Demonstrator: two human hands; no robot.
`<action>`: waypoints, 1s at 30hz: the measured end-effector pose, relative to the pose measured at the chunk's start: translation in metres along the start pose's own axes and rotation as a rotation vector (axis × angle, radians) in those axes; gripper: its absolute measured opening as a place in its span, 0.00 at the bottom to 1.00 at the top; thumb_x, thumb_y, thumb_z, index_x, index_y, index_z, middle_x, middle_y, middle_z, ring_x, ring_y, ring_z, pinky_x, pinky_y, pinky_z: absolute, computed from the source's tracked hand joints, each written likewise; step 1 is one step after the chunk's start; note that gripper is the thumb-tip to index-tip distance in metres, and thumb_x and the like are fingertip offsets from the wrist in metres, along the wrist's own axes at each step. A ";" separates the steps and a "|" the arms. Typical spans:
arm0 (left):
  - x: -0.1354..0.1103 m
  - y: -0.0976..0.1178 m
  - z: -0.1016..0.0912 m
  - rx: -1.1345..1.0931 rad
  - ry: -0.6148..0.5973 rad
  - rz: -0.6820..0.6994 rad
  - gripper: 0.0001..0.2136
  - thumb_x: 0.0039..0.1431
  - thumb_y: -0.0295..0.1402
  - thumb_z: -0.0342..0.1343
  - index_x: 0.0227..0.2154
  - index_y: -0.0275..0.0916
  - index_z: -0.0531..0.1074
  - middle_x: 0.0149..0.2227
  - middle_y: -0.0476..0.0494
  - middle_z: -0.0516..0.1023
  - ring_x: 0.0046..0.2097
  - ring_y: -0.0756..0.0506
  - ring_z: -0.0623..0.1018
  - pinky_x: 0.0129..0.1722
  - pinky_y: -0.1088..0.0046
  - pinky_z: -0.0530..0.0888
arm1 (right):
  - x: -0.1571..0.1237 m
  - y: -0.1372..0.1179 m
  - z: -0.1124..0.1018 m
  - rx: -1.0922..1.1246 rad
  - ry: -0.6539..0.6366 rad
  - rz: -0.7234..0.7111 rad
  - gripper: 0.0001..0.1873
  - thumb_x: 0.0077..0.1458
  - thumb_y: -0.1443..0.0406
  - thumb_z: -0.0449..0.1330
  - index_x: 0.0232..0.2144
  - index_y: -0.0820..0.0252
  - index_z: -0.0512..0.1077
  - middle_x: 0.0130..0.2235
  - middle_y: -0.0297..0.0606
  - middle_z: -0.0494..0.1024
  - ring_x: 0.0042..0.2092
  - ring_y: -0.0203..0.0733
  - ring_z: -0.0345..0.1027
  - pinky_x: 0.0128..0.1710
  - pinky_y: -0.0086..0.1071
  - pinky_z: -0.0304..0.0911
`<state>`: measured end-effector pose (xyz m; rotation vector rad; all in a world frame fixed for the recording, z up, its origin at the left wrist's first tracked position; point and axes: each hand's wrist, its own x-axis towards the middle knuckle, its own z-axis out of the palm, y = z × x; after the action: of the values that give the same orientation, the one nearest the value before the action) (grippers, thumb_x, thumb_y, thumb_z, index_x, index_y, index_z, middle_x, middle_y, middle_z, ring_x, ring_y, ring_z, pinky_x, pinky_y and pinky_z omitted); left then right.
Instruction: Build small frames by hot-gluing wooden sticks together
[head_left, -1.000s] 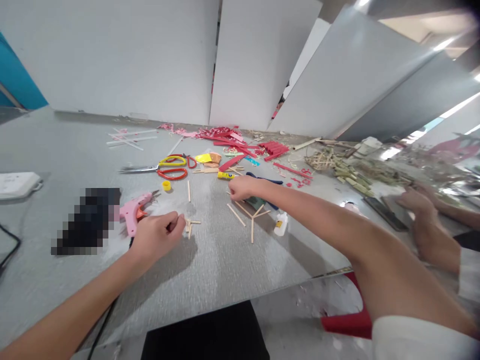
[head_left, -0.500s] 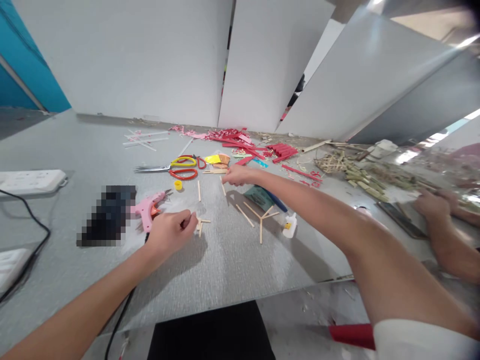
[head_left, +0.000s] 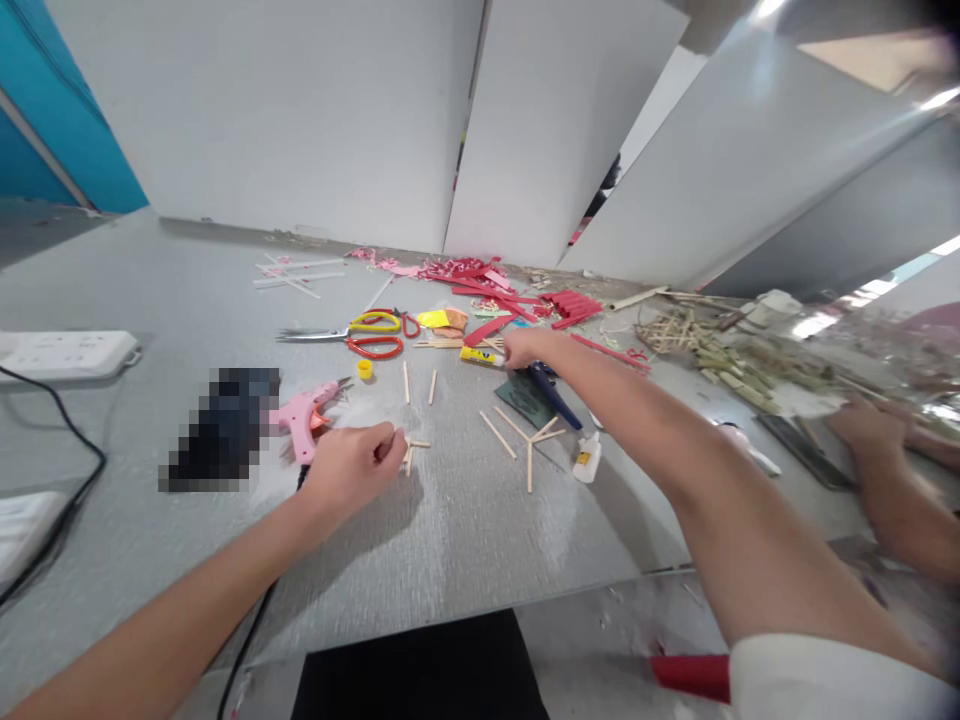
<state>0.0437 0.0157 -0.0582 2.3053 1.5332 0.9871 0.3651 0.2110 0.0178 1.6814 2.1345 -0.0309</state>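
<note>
My left hand rests on the grey table, its fingers pinched on a small cluster of short wooden sticks. My right hand reaches far across with curled fingers, between a yellow glue stick and a blue-handled tool lying over a dark green card. What the fingers grip, if anything, is hidden. Two loose sticks lie between the hands. Three sticks joined in a Y shape sit beside a small white glue bottle.
A pink glue gun and its cable lie left of my left hand, next to a pixelated dark block. Scissors, a yellow ring, red paper strips, a bamboo pile, a power strip. Another person's hand at right.
My right hand swung left toward the scissors, left a stick lying on the table, then moved right to the glue stick and blue tool. My left hand stayed on its sticks.
</note>
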 end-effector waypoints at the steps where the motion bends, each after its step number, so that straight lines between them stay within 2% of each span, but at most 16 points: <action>1: 0.000 0.000 0.000 0.000 -0.002 0.001 0.21 0.65 0.40 0.49 0.17 0.40 0.54 0.14 0.53 0.59 0.18 0.52 0.60 0.24 0.72 0.52 | 0.000 0.001 0.006 -0.027 -0.030 -0.002 0.17 0.67 0.58 0.66 0.53 0.61 0.76 0.54 0.46 0.79 0.51 0.49 0.77 0.50 0.45 0.75; 3: 0.000 0.000 0.000 0.002 -0.003 0.003 0.21 0.65 0.40 0.49 0.17 0.40 0.54 0.14 0.53 0.59 0.18 0.52 0.60 0.24 0.71 0.52 | 0.001 0.000 0.015 -0.067 -0.071 -0.003 0.19 0.69 0.58 0.64 0.58 0.60 0.73 0.58 0.46 0.76 0.53 0.49 0.76 0.52 0.47 0.75; 5: 0.000 -0.001 0.000 0.007 0.000 0.003 0.21 0.65 0.40 0.49 0.17 0.40 0.55 0.14 0.53 0.59 0.18 0.52 0.60 0.24 0.71 0.52 | 0.003 -0.001 0.018 -0.089 -0.076 -0.008 0.20 0.69 0.58 0.64 0.58 0.60 0.73 0.58 0.46 0.76 0.54 0.50 0.75 0.53 0.48 0.75; 17: 0.001 0.001 -0.003 0.020 0.016 0.027 0.22 0.65 0.40 0.49 0.16 0.40 0.55 0.14 0.53 0.59 0.18 0.52 0.58 0.24 0.72 0.52 | 0.002 -0.005 0.016 -0.059 -0.026 0.052 0.20 0.69 0.58 0.64 0.58 0.61 0.73 0.58 0.47 0.76 0.54 0.50 0.75 0.53 0.48 0.75; 20: 0.001 0.001 -0.003 0.022 0.017 0.028 0.22 0.66 0.39 0.49 0.16 0.40 0.55 0.14 0.53 0.59 0.18 0.52 0.59 0.24 0.72 0.52 | 0.000 -0.004 0.013 -0.013 0.034 0.060 0.20 0.69 0.58 0.64 0.58 0.60 0.73 0.58 0.46 0.76 0.54 0.50 0.75 0.53 0.48 0.75; 23: 0.001 0.000 -0.002 0.022 0.018 0.028 0.22 0.65 0.39 0.49 0.16 0.40 0.55 0.14 0.53 0.59 0.18 0.52 0.59 0.24 0.72 0.52 | -0.004 0.003 0.004 0.052 0.151 0.082 0.20 0.69 0.57 0.63 0.58 0.60 0.72 0.59 0.47 0.76 0.54 0.51 0.75 0.54 0.49 0.74; 27: -0.001 -0.001 -0.001 0.018 0.015 0.028 0.22 0.66 0.39 0.49 0.16 0.40 0.55 0.14 0.53 0.59 0.18 0.52 0.59 0.24 0.72 0.52 | -0.005 0.013 -0.010 0.159 0.307 0.139 0.19 0.73 0.60 0.53 0.58 0.66 0.69 0.55 0.58 0.79 0.54 0.58 0.74 0.53 0.44 0.69; 30: -0.001 -0.002 0.000 0.020 0.018 0.024 0.22 0.66 0.40 0.49 0.17 0.40 0.54 0.14 0.53 0.58 0.18 0.52 0.59 0.24 0.72 0.52 | -0.004 0.023 -0.020 0.234 0.353 0.163 0.22 0.73 0.61 0.45 0.62 0.66 0.64 0.55 0.59 0.79 0.54 0.59 0.73 0.50 0.43 0.67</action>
<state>0.0423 0.0157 -0.0593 2.3404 1.5326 1.0054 0.3812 0.2193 0.0428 2.1266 2.3065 0.0718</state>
